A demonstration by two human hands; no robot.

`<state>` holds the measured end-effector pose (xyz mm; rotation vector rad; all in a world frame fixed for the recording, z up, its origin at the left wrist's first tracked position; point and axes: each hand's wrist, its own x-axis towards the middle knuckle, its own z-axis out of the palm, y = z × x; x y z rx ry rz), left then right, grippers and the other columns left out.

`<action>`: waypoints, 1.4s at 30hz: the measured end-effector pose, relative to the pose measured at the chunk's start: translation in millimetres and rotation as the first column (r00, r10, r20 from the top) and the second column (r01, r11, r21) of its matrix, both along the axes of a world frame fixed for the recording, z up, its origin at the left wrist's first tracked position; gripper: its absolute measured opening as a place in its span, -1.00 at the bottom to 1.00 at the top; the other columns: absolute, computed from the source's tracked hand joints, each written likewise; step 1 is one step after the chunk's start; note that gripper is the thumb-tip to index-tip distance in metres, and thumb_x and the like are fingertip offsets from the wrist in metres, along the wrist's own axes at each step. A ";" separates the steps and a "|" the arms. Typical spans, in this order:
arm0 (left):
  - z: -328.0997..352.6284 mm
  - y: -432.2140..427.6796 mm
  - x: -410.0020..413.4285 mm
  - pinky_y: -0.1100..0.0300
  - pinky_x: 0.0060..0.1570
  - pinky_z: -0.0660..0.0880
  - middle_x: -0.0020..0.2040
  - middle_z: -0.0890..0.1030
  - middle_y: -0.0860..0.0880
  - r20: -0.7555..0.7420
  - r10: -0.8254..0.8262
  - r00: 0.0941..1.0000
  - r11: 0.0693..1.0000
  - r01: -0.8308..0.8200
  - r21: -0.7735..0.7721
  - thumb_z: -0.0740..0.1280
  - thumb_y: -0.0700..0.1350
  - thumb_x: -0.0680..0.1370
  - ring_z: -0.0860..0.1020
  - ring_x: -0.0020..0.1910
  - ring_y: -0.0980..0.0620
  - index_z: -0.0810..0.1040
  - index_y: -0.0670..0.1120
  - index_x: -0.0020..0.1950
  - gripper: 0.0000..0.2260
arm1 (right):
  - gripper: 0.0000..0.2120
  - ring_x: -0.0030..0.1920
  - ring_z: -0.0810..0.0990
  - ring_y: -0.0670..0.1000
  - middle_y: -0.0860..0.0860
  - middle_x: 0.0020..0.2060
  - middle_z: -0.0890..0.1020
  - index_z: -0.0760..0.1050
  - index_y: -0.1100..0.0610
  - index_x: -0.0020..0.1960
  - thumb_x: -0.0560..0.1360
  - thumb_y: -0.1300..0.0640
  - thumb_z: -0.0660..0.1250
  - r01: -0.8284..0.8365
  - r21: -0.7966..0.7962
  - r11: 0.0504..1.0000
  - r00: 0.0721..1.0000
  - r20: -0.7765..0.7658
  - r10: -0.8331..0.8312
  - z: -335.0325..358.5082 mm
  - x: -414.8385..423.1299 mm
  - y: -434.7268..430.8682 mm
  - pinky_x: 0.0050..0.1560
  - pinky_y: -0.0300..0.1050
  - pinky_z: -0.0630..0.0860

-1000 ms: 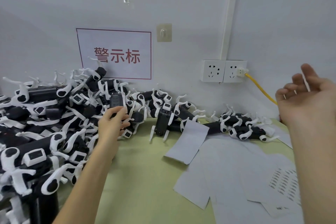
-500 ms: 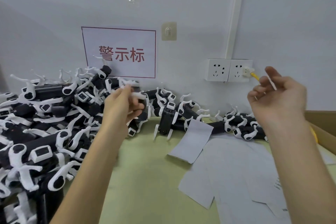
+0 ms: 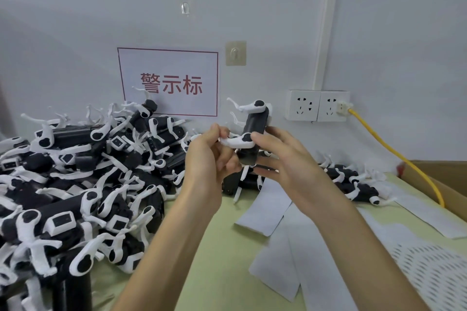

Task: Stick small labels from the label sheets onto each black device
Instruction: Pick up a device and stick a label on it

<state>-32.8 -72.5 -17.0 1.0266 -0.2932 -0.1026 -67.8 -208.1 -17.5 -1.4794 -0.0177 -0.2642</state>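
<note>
device pile (image 3: 70, 135) cropped left, label sheet (image 3: 429, 272) cropped right

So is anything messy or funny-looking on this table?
Yes. The black devices lie in a jumbled heap at the left, not in rows. The label sheets overlap crookedly, and one sheet tilts up against devices in the middle. Nothing looks broken or spilled.

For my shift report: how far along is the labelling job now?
Done, seemingly: a peeled label sheet and a small row of devices lie at right. In hand: the left hand and right hand hold one black device. Remaining: the big pile, labels not discernible.
</note>
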 end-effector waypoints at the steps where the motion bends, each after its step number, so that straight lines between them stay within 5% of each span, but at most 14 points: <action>1: 0.2 1.4 0.5 0.28 -0.52 0.33 -0.58 0.13 0.04 -0.017 -0.020 1.000 1.000 0.020 -0.005 0.11 -0.06 0.72 0.19 -0.59 0.06 0.40 -0.06 -0.22 -0.67 | -0.51 0.08 0.73 0.07 0.05 0.21 0.67 0.43 0.08 0.44 0.56 0.00 0.41 0.002 -0.001 1.000 1.000 -0.003 -0.002 -0.6 1.2 -0.5 0.27 0.06 0.55; 6: 0.7 -1.5 -3.7 0.28 -0.54 0.30 -0.57 0.14 0.04 -0.035 -0.122 0.992 0.993 0.122 -0.003 0.13 -0.04 0.72 0.20 -0.61 0.08 0.42 -0.06 -0.22 -0.68 | -0.60 0.06 0.73 0.12 0.10 0.17 0.70 0.53 0.17 0.33 0.59 -0.04 0.37 -0.004 0.054 0.999 0.999 -0.041 0.007 -3.8 4.3 -10.0 0.30 0.08 0.53; 12: 2.9 -6.5 -7.4 0.25 -0.48 0.40 -0.54 0.26 0.00 0.035 -0.180 0.983 0.982 0.178 0.065 0.12 -0.06 0.73 0.31 -0.56 0.04 0.48 -0.10 -0.16 -0.68 | -0.60 -0.05 0.73 0.09 0.13 0.05 0.71 0.51 0.25 0.35 0.60 0.05 0.36 -0.026 0.197 0.980 0.999 0.025 0.021 -3.2 3.8 -20.5 0.03 -0.07 0.64; 16: 1.5 -3.3 -4.4 0.27 -0.31 0.51 -0.42 0.45 0.00 0.135 -0.026 0.990 0.966 -0.010 0.259 0.18 -0.18 0.70 0.45 -0.38 0.03 0.66 -0.15 -0.01 -0.74 | -0.60 -0.05 0.74 0.10 0.09 -0.03 0.74 0.48 0.11 0.37 0.55 0.15 0.42 0.054 0.224 0.973 0.985 0.147 -0.088 0.5 2.2 -27.3 0.08 0.04 0.64; 19: -0.6 -1.8 -4.8 0.25 -0.03 0.51 -0.19 0.65 0.07 0.255 0.115 0.960 0.894 -0.212 0.395 0.30 -0.17 0.65 0.59 -0.16 0.12 0.70 0.01 0.10 -0.81 | -0.60 -0.01 0.74 0.08 0.10 0.00 0.75 0.52 0.01 0.33 0.51 0.18 0.46 0.093 0.193 0.977 0.967 0.218 -0.135 3.8 -1.1 -29.9 -0.08 -0.12 0.63; 21: 0.3 -1.0 -6.3 0.21 0.13 0.50 -0.03 0.73 0.09 0.284 0.086 0.955 0.884 -0.205 0.420 0.33 -0.08 0.65 0.62 0.00 0.22 0.70 0.10 0.15 -0.83 | -0.60 -0.03 0.74 0.05 0.06 0.00 0.75 0.55 0.01 0.30 0.49 0.20 0.47 0.108 0.151 0.983 0.956 0.256 -0.145 6.2 -3.8 -30.2 -0.14 -0.21 0.62; 24: 4.1 -1.4 -9.1 0.18 0.15 0.49 0.07 0.73 0.20 0.276 -0.035 0.960 0.910 -0.084 0.406 0.28 0.06 0.67 0.63 0.12 0.26 0.68 0.10 0.22 -0.78 | -0.60 -0.02 0.74 0.04 0.02 0.00 0.75 0.58 0.01 0.28 0.47 0.23 0.51 0.119 0.035 0.992 0.936 0.331 -0.124 9.1 -8.4 -28.8 -0.15 -0.24 0.61; 28: 3.0 -4.4 -11.0 0.23 0.19 0.48 0.12 0.73 0.11 0.306 -0.146 0.941 0.917 0.012 0.399 0.21 0.12 0.69 0.64 0.18 0.22 0.68 0.02 0.26 -0.67 | -0.61 0.03 0.72 0.06 0.02 0.03 0.73 0.61 0.00 0.23 0.44 0.21 0.55 0.096 -0.113 0.989 0.914 0.404 -0.042 12.2 -14.0 -19.6 -0.15 -0.23 0.62; 32: 2.6 -1.2 -7.8 0.49 -0.08 0.48 0.10 0.75 0.05 0.334 -0.120 0.935 0.915 -0.027 0.403 0.18 0.12 0.70 0.67 0.15 0.15 0.69 -0.02 0.25 -0.64 | -0.56 0.02 0.71 0.06 0.03 0.01 0.73 0.59 0.01 0.22 0.36 0.03 0.54 0.109 -0.115 0.987 0.917 0.396 -0.055 11.7 -13.9 -12.3 -0.16 -0.22 0.61; 37: -0.1 1.5 -3.7 0.00 0.27 0.55 0.07 0.75 -0.12 0.324 -0.126 0.938 0.922 -0.009 0.386 0.19 0.12 0.70 0.68 0.14 -0.21 0.69 -0.09 0.22 -0.61 | -0.80 0.00 0.73 0.10 0.11 0.01 0.72 0.61 0.05 0.21 0.59 0.13 0.38 0.093 -0.091 0.992 0.936 0.348 -0.056 11.5 -10.9 -15.8 -0.07 -0.08 0.66; 42: -3.6 5.1 6.5 0.06 0.12 0.60 0.18 0.68 -0.12 0.208 -0.123 0.970 0.976 0.080 0.202 0.30 0.16 0.62 0.64 0.16 -0.21 0.64 -0.21 0.27 -0.53 | -0.81 -0.16 0.66 -0.09 -0.10 -0.12 0.73 0.67 -0.06 0.09 0.65 0.13 0.30 0.168 -0.218 0.961 0.941 0.325 -0.091 -0.7 2.4 -38.8 -0.21 -0.27 0.56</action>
